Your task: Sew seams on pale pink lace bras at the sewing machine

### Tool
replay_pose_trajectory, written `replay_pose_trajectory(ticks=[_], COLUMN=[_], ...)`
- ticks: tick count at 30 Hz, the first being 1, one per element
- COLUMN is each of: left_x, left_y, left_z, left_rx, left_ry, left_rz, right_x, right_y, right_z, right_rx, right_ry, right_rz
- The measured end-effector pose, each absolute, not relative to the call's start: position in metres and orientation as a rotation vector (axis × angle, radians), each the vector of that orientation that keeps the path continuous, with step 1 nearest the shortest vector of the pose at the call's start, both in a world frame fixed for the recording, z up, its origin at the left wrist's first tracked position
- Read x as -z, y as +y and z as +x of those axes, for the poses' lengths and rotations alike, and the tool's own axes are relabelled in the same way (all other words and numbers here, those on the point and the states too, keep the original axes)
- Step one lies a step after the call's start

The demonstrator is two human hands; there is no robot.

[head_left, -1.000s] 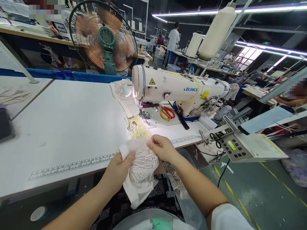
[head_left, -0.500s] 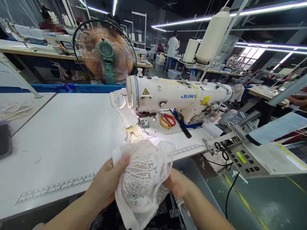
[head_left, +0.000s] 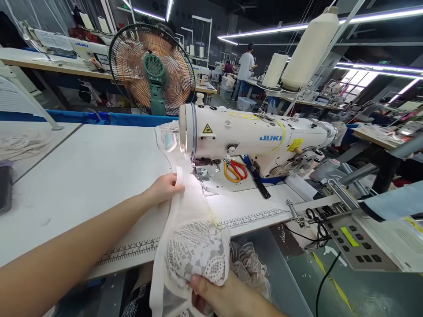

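Note:
A white lace garment piece (head_left: pixel 193 246) hangs over the front edge of the white sewing table (head_left: pixel 92 176). Its plain band runs up toward the needle of the white JUKI sewing machine (head_left: pixel 251 134). My left hand (head_left: pixel 163 188) rests on the table and pinches the band's upper end just left of the presser foot. Below the table edge, my right hand (head_left: pixel 214 295) grips the lace part from underneath.
Orange and red scissors (head_left: pixel 235 169) lie on the machine bed under the arm. A control panel (head_left: pixel 357 240) juts out at right. An orange fan (head_left: pixel 152 70) stands behind the table. More lace (head_left: pixel 247 264) sits in a bin below. A person works far back.
The bunched lace has been spread out. My left hand moved up onto the table with the band toward the needle. My right hand dropped lower, below the table edge.

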State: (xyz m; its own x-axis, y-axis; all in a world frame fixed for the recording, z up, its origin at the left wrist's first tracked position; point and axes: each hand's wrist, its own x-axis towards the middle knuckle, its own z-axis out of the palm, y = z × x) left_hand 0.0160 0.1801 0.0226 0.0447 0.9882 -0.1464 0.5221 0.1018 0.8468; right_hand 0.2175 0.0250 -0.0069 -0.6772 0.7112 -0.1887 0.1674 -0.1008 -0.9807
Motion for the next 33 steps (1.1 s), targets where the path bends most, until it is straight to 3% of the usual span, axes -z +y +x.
replay_pose_trajectory(ticks=[9, 15, 33], left_x=[-0.014, 0.0, -0.003], left_y=[0.177, 0.18, 0.197], left_z=[0.005, 0.003, 0.013], left_rx=[-0.372, -0.058, 0.142], left_ry=[1.978, 1.336, 1.508], left_rz=[2.095, 2.816, 2.668], right_x=[0.027, 0.029, 0.042], right_y=[0.02, 0.038, 0.064], right_z=[0.211, 0.209, 0.213], right_rx=[-2.067, -2.223, -2.314], right_ry=[-1.496, -1.447, -1.198], right_rz=[-1.099, -0.839, -0.733])
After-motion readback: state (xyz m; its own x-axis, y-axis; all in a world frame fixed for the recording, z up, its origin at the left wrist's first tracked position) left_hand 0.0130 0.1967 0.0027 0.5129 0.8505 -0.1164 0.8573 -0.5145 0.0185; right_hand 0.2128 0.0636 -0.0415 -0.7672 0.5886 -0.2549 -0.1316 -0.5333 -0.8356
